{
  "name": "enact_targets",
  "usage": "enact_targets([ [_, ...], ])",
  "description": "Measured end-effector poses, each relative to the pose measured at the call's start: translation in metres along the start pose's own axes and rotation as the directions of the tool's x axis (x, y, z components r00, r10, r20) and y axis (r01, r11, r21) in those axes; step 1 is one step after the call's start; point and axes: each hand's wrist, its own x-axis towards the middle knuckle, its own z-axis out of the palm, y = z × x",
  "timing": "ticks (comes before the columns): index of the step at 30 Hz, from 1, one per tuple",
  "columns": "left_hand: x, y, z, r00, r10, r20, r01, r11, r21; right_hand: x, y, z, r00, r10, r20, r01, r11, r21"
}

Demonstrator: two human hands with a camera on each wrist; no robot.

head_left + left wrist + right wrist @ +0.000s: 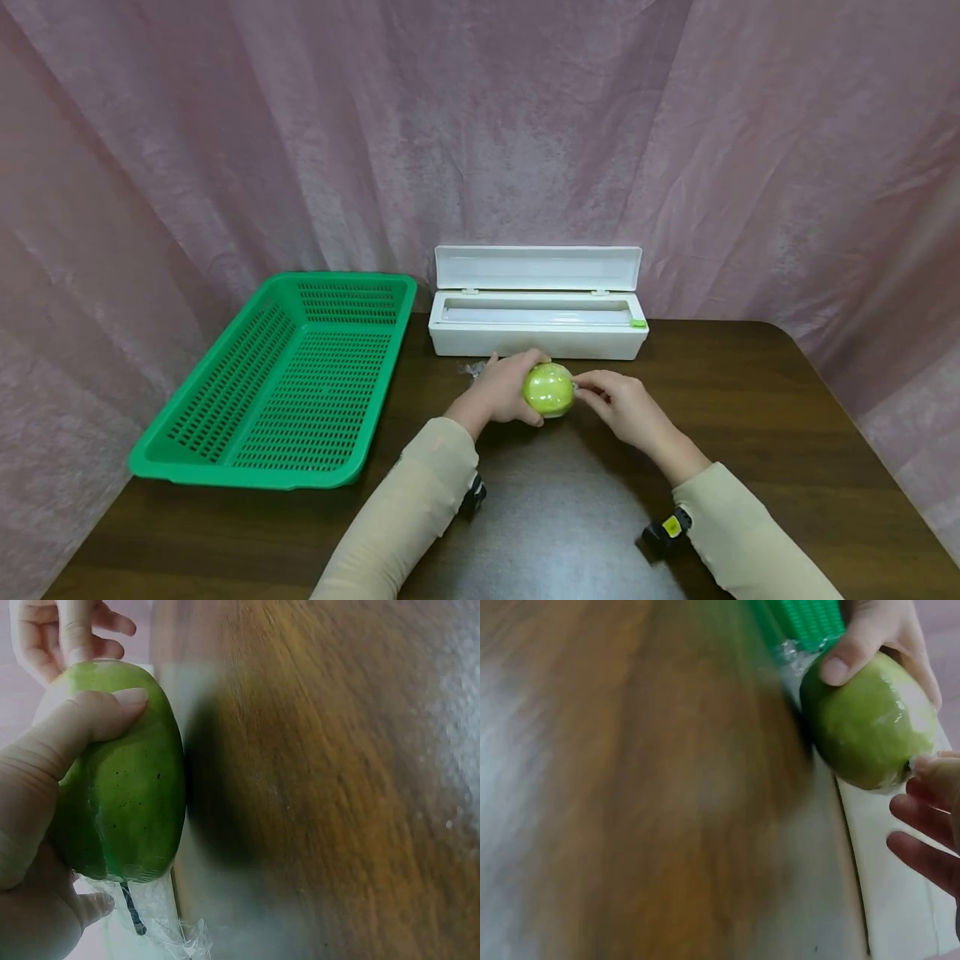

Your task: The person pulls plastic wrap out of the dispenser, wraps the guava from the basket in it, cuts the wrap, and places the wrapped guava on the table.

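Note:
A shiny green pear [549, 390] lies on its side over the table, covered in clear plastic wrap. My left hand [513, 386] grips it from the left, the thumb across its near side in the left wrist view. From the stem end, a dark stem [133, 907] sticks out amid loose, crumpled wrap [176, 930]. At the opposite end my right hand [617, 403] pinches a small gathered bit of the plastic wrap between thumb and forefinger. The other right fingers [922, 859] are spread apart beneath in the right wrist view.
A white wrap dispenser box [536, 343] stands just behind the hands, lid raised, with a roll inside and a green slider at its right end. To the left is a large green plastic basket [367, 408] with slotted walls. Pink curtain [525, 125] hangs behind the brown table [750, 400].

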Motion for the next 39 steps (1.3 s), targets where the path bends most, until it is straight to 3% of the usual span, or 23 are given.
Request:
enact_targets([
  [3,0.000,0.001,0.000,1.000,0.004,0.000,-0.004,1.000,0.002,0.004,-0.003,0.000,0.992,0.123,0.032,-0.125,0.990,0.067],
  [6,0.000,0.003,0.000,1.000,0.008,-0.003,-0.008,1.000,0.014,0.008,-0.003,0.000,0.965,0.244,0.093,-0.252,0.964,0.082],
  [9,0.000,0.005,0.000,1.000,0.012,-0.001,-0.012,1.000,0.023,0.012,-0.003,0.000,0.941,0.307,0.143,-0.318,0.946,0.066],
  [12,0.000,0.004,0.001,1.000,0.007,0.004,-0.007,1.000,0.004,0.014,-0.002,0.002,0.943,0.299,0.146,-0.307,0.951,0.038],
  [17,-0.001,-0.001,0.003,1.000,0.011,0.004,-0.011,0.999,-0.033,0.013,-0.001,0.006,0.977,0.200,0.078,-0.196,0.979,-0.058],
  [19,-0.001,-0.003,0.002,1.000,0.021,-0.009,-0.021,0.999,-0.035,0.013,-0.002,0.006,0.974,0.215,0.072,-0.214,0.977,-0.019],
  [21,-0.001,-0.005,0.002,0.999,0.031,-0.023,-0.032,0.999,-0.038,0.013,-0.004,0.005,0.960,0.268,0.086,-0.274,0.959,0.072],
  [25,-0.001,-0.007,0.000,0.999,0.039,-0.031,-0.041,0.998,-0.054,0.014,-0.004,0.000,0.923,0.349,0.161,-0.381,0.887,0.262],
  [29,-0.001,-0.007,-0.001,0.999,0.035,-0.027,-0.037,0.997,-0.068,0.014,0.001,-0.006,0.910,0.334,0.244,-0.405,0.840,0.360],
  [32,-0.001,-0.008,-0.001,0.999,0.038,-0.030,-0.040,0.997,-0.069,0.013,0.006,-0.008,0.911,0.311,0.273,-0.400,0.827,0.395],
  [35,0.000,-0.008,0.000,0.999,0.041,-0.029,-0.043,0.997,-0.068,0.012,0.009,-0.006,0.927,0.280,0.250,-0.360,0.849,0.386],
  [39,0.001,-0.008,0.001,0.999,0.040,-0.028,-0.041,0.997,-0.063,0.014,0.009,-0.004,0.962,0.206,0.179,-0.253,0.920,0.300],
])
